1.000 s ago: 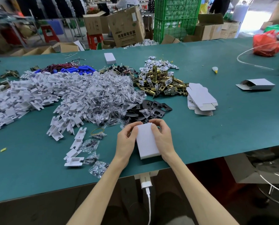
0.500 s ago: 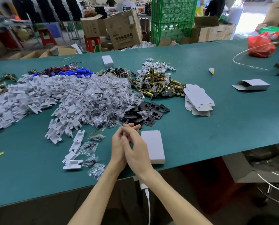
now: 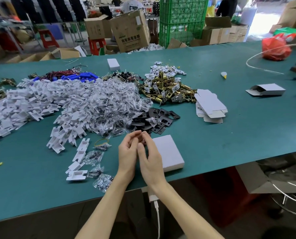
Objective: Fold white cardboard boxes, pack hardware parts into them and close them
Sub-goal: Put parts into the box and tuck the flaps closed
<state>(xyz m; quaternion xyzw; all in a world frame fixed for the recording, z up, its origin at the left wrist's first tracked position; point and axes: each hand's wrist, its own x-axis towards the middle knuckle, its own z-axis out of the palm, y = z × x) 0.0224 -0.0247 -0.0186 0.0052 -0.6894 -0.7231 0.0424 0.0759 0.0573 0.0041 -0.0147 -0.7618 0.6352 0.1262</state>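
A closed white cardboard box (image 3: 169, 152) lies flat on the green table near its front edge. My left hand (image 3: 127, 150) and my right hand (image 3: 149, 155) hover close together just left of the box, fingers loosely curled, fingertips nearly touching, holding nothing that I can see. Beyond them lie black metal plates (image 3: 156, 119), clear bags of screws (image 3: 109, 104), white plastic parts (image 3: 31, 104), brass latches (image 3: 167, 88) and a stack of flat box blanks (image 3: 210, 106).
Another closed white box (image 3: 113, 64) sits at the back, and a half-folded box (image 3: 266, 89) lies at the right. A red bag (image 3: 275, 47) and a white cable loop (image 3: 257, 56) occupy the far right. Loose bags and white parts (image 3: 78, 168) lie left of my hands.
Both hands let go of the white box, which now lies to their right. They came together to its left and hold nothing.
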